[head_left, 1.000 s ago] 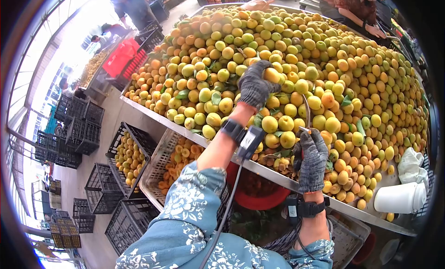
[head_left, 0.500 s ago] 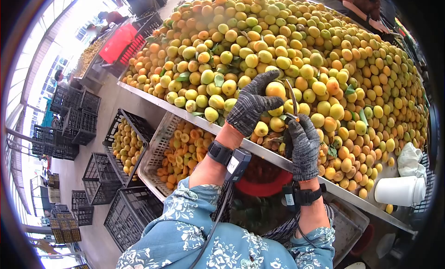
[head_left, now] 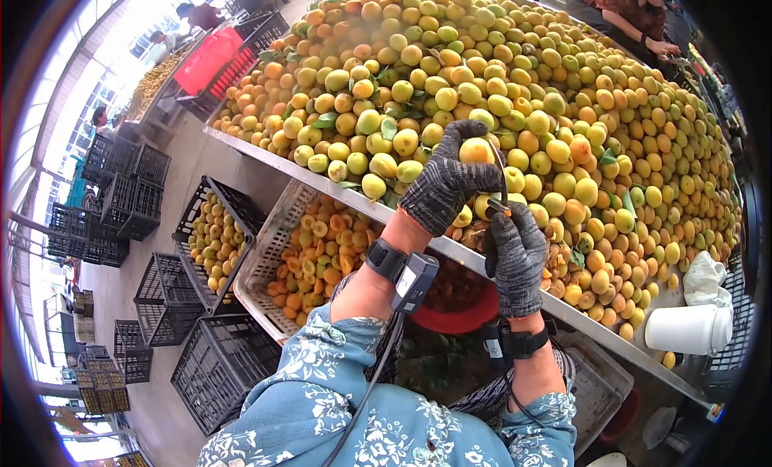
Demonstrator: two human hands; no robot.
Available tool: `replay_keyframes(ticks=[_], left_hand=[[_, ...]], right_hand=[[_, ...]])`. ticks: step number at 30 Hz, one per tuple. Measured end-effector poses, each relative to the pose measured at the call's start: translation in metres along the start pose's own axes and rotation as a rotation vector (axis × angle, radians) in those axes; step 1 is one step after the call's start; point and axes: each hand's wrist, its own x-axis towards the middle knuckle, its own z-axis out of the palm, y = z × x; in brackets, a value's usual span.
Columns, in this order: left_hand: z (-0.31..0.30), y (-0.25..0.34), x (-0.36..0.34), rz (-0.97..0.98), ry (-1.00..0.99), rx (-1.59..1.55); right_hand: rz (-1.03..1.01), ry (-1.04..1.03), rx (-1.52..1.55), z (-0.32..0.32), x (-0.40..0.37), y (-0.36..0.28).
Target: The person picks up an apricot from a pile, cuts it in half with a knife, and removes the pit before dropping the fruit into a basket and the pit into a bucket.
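My left hand [head_left: 449, 184], in a dark grey knit glove, is closed on a yellow-orange apricot [head_left: 476, 151] between thumb and forefinger. My right hand [head_left: 516, 258], gloved the same way, grips a small knife with a curved blade [head_left: 503, 173]. The blade stands upright along the right side of the held fruit and appears to touch it. The knife's handle is mostly hidden in my fingers. Both hands are over the front edge of a metal-rimmed table [head_left: 322, 192] heaped with green-yellow and orange apricots [head_left: 563, 153].
Below the table edge at left is a white crate [head_left: 261, 262] of halved apricots. A red basin [head_left: 458, 318] sits under the edge. Black crates [head_left: 221, 370] stand on the floor at left. A white bucket [head_left: 683, 330] is at right. Another person's hand [head_left: 661, 47] is at the far side.
The knife blade has come closer to the held apricot and now lies along its right side. My right hand has shifted slightly left. The camera view has moved a little.
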Motion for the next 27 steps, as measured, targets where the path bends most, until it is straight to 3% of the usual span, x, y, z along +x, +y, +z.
replay_keyframes(ticks=[4,10,12,15,25,27], left_hand=[[0.000,0.000,0.000,0.137,-0.072,0.300],[0.004,-0.001,-0.001,0.067,-0.100,0.033],[0.004,0.006,-0.004,-0.089,-0.130,-0.145],[0.009,0.011,-0.009,-0.129,-0.119,-0.251],[0.012,0.005,-0.008,-0.139,-0.190,-0.102],[0.013,0.000,-0.007,-0.046,-0.134,-0.067]], right_hand=[[-0.031,0.030,-0.060,0.003,-0.003,-0.001],[-0.013,0.027,-0.080,-0.001,-0.005,-0.004],[-0.026,0.033,-0.085,-0.002,-0.005,-0.002],[-0.051,0.033,-0.111,-0.002,-0.006,-0.002],[-0.109,0.045,-0.063,-0.001,0.005,0.001],[-0.091,0.056,-0.056,-0.002,0.004,0.003]])
